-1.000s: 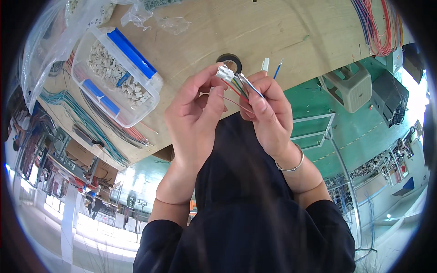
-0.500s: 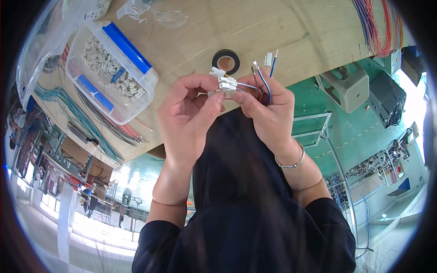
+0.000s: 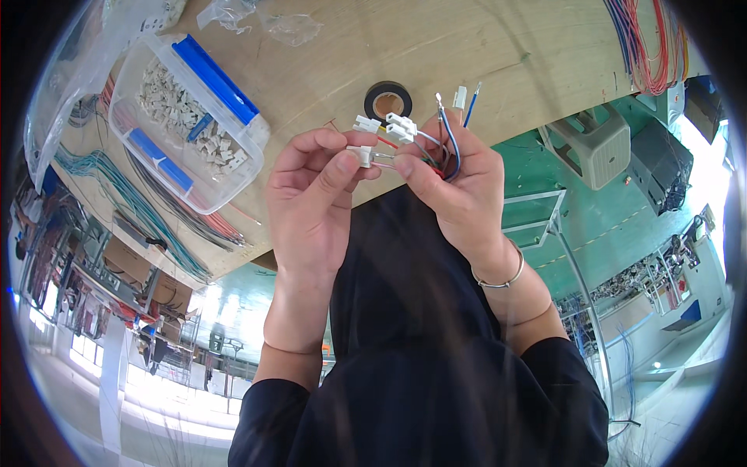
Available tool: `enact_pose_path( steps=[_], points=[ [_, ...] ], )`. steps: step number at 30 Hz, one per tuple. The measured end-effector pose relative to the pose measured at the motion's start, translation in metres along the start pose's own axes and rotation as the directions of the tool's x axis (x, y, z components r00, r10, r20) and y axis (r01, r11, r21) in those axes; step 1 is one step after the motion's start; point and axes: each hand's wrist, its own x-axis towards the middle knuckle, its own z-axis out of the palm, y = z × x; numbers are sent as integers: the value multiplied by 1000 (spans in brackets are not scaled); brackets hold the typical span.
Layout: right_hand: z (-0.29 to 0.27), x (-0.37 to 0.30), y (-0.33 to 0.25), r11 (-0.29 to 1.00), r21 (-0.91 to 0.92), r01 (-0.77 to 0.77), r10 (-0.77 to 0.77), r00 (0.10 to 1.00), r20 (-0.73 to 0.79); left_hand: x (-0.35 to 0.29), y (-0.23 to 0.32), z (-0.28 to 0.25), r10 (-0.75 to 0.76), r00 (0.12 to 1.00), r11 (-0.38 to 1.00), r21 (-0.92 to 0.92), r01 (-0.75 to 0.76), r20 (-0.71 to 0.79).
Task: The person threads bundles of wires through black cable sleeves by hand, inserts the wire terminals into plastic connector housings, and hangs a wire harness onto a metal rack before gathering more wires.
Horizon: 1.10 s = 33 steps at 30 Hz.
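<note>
Between its thumb and fingers, my left hand [image 3: 315, 183] pinches a small white plastic connector [image 3: 364, 154]. My right hand [image 3: 455, 183] is closed on a bunch of wires [image 3: 454, 148], blue, red, white and dark ones. Its thumb and finger grip a thin wire end [image 3: 383, 158] at the connector's right side, touching or just entering it; I cannot tell which. Two more white connectors, one a larger housing [image 3: 401, 126], sit on wires just above my fingertips. Bare metal terminals [image 3: 440, 100] and a blue wire tip [image 3: 476, 89] stick up past my right hand.
A roll of black tape [image 3: 388, 103] lies on the wooden table [image 3: 327, 70] just beyond my hands. At left is a clear bin [image 3: 233, 187] of white connectors, beside teal wires [image 3: 124, 191]. Red wires [image 3: 650, 54] lie far right; a stool [image 3: 591, 148] stands on the green floor.
My left hand has shifted slightly left and now pinches a separate connector below the larger housing. That housing has moved up and right, clear of my left fingertips. A thin wire end now shows between my hands.
</note>
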Motion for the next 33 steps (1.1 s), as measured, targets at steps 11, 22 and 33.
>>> enact_pose_path(
  steps=[11, 22, 33],
  points=[
    [18, 4, -6, 979, -179, 96, -104, 994, -35, 0, 11, -7, 106, 994, 963, 247, -105, 9],
    [18, 4, 12, 1000, -17, 2, -1, 999, 43, -9, 37, -5, 183, 983, 773, 614, -163, 30],
    [27, -1, 14, 1000, -8, 10, -10, 1000, 8, 264, 228, -118, 306, 862, -771, 637, -25, 403]
  ],
)
